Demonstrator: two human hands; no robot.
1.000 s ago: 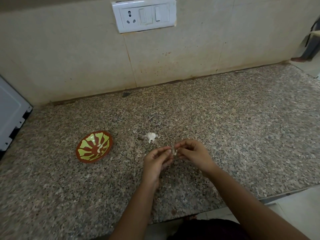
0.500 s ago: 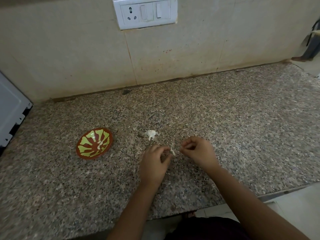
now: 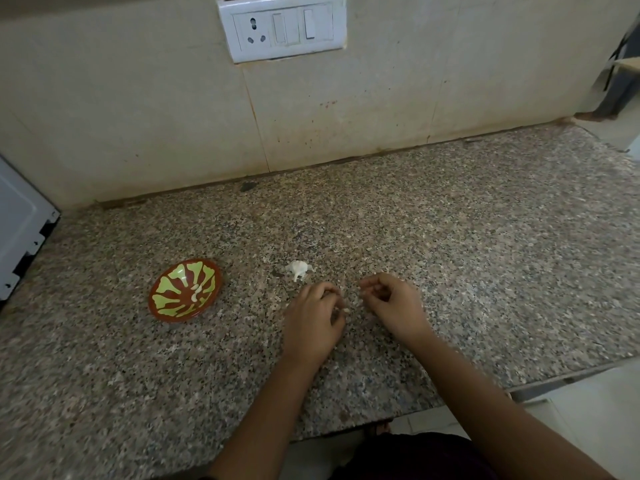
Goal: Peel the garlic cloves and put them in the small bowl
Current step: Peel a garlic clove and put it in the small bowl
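- A small pale garlic clove (image 3: 345, 310) sits at the fingertips of the left hand (image 3: 313, 322), low over the counter; it is tiny and blurred, so whether any skin is on it cannot be told
- The left hand is palm down with its fingers curled in, pinching that clove between thumb and fingertips
- The right hand (image 3: 393, 306) is just beside it, apart from it by a narrow gap, with fingers curled toward the thumb; whether it grasps a scrap of peel or nothing cannot be told
- A white papery garlic remnant (image 3: 298, 269) lies on the counter just beyond the left hand, touching neither hand
- The small bowl (image 3: 166, 315), brown with a green leaf-like pattern, stands well to the left of the hands, tipped slightly so its inside faces the camera
- A few pale peeled cloves (image 3: 196, 292) lie near the middle of the bowl
- All of this rests on a speckled granite counter (image 3: 450, 237), whose front edge runs under both forearms
- A cream tiled wall (image 3: 138, 116) rises behind the counter, stained along its base, with a dark fleck (image 3: 247, 186) where the two meet
- A white switch plate (image 3: 282, 27) with one socket and switches is set high on the wall
- The corner of a white appliance (image 3: 20, 230) shows at the left edge
- Pale floor tiles (image 3: 588, 393) show beyond the counter's front edge at lower right
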